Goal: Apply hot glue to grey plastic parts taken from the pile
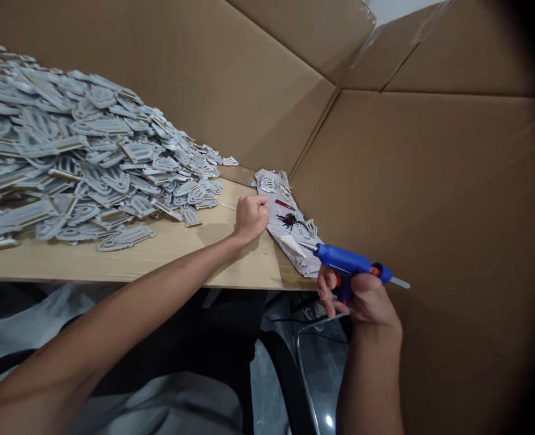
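The right hand (367, 299) wraps its fingers round the blue glue gun (345, 260), near the desk's (181, 257) front edge, maybe to stay off the metal tip (310, 247). The left hand (250, 219) is a curled fist (can't tell if it's empty).

left forearm (154, 287) stretched forward, left hand (252, 219) fisted; right forearm (371, 380) extended, right hand (368, 296) curled in a grip

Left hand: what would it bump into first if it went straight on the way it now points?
Probably the crumpled grey sheet just beyond the left hand, then the cardboard wall. Height is hard to judge here, so it could pass above the sheet.
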The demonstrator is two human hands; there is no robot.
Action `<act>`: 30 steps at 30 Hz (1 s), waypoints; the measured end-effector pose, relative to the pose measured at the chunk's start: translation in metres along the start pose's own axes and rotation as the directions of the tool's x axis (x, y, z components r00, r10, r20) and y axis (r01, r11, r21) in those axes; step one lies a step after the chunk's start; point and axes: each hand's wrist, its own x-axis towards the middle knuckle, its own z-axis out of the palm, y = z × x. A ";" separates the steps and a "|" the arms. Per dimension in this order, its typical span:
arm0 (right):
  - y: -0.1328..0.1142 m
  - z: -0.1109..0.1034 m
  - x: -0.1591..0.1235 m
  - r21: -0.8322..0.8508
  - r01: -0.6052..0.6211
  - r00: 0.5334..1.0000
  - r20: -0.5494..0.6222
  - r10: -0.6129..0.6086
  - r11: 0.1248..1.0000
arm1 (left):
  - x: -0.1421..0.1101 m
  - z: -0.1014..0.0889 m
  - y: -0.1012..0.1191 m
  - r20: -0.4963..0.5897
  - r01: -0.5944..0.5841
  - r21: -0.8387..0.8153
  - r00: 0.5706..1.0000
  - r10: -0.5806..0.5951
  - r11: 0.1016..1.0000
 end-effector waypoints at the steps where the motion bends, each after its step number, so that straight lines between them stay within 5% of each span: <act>1: -0.004 0.002 0.002 -0.013 0.018 0.999 0.027 -0.018 1.000 | 0.003 -0.002 -0.002 -0.015 0.016 0.021 1.000 -0.015 1.000; 10: -0.041 0.029 0.011 -0.121 0.112 0.987 0.128 -0.096 0.986 | 0.005 -0.006 -0.015 0.055 0.014 0.176 0.998 -0.025 0.984; 30: -0.047 0.033 0.002 -0.207 0.092 0.989 0.136 -0.065 0.974 | 0.000 -0.002 -0.013 0.175 -0.061 0.267 0.984 0.013 0.962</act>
